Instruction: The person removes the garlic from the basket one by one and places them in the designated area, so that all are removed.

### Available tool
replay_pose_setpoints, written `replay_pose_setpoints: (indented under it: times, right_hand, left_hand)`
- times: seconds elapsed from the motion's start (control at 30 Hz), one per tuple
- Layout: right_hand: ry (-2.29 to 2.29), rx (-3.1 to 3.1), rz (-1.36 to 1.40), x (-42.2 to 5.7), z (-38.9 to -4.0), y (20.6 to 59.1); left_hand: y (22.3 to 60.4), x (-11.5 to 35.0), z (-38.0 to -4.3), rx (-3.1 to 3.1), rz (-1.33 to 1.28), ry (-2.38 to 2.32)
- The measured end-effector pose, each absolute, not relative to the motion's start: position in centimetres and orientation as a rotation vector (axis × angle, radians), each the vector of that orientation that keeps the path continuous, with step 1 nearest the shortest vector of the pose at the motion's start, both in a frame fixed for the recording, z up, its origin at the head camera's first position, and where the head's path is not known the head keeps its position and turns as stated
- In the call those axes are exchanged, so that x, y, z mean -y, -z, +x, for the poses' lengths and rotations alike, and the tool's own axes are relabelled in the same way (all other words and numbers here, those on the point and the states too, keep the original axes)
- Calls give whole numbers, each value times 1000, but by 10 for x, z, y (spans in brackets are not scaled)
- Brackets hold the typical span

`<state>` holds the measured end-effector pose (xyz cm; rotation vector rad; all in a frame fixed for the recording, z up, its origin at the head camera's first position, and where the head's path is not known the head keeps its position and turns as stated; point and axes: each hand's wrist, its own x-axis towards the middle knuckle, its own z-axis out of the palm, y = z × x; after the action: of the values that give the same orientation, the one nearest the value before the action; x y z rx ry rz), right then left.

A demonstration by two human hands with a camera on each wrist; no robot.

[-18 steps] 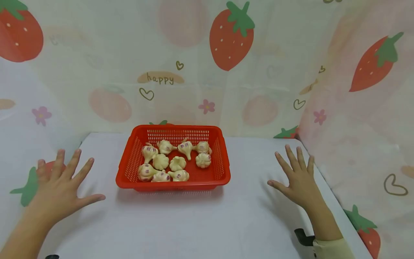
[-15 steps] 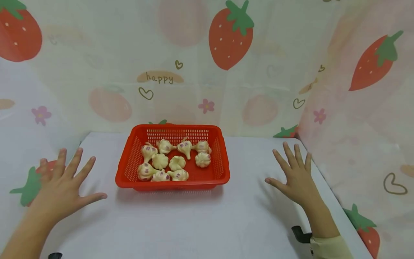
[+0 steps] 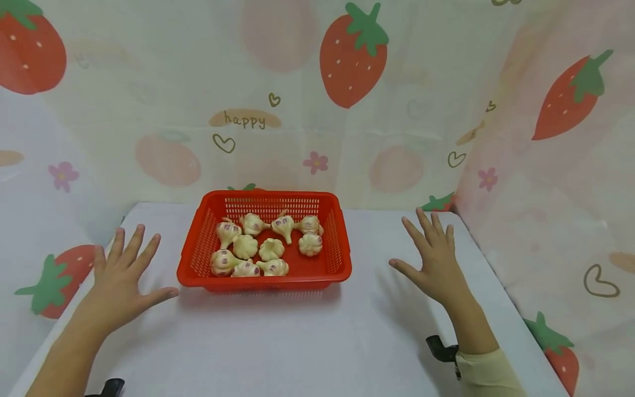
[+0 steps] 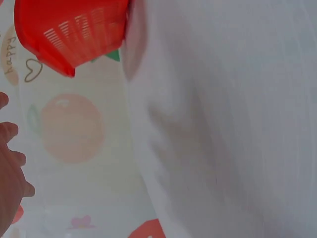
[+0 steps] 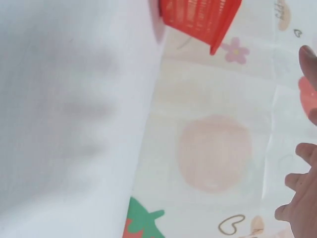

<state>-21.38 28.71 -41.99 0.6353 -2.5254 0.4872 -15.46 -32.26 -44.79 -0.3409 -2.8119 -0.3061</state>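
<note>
Several garlic bulbs [image 3: 272, 250], cream with purplish marks, lie in a red plastic basket [image 3: 265, 283] near the table's back edge. Most are gathered in its left and middle parts. My left hand [image 3: 119, 286] hovers over the table left of the basket, its fingers spread and holding nothing. On the other side, my right hand [image 3: 436, 270] is likewise spread above the cloth, apart from the basket. Each wrist view catches a basket corner and only part of the hand at the frame's edge.
A white cloth covers the table [image 3: 297, 342]. Behind it and along the sides hangs a pale curtain [image 3: 278, 160] printed with strawberries, hearts and flowers. Black wrist mounts [image 3: 440, 349] show below the hands.
Both hands have moved inward toward the basket, the left one to the right and the right one to the left and slightly up. The basket and garlic have stayed in place.
</note>
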Motion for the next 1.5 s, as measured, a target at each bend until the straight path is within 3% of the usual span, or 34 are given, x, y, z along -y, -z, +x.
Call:
replay_pose_setpoints:
  times: [0.7,1.1,1.5]
  right_hand:
    - [-933,2543,781,-202,-232,379]
    - [-1026,2635,1098,-161,-256,335]
    - [-1055,2744,1347,-123,-294,322]
  left_hand:
    - [456,282,-169,2751,-198,1034]
    - [467,275,-180,2752,-116,1209]
    - [487,268,-177,2708,-149,1270]
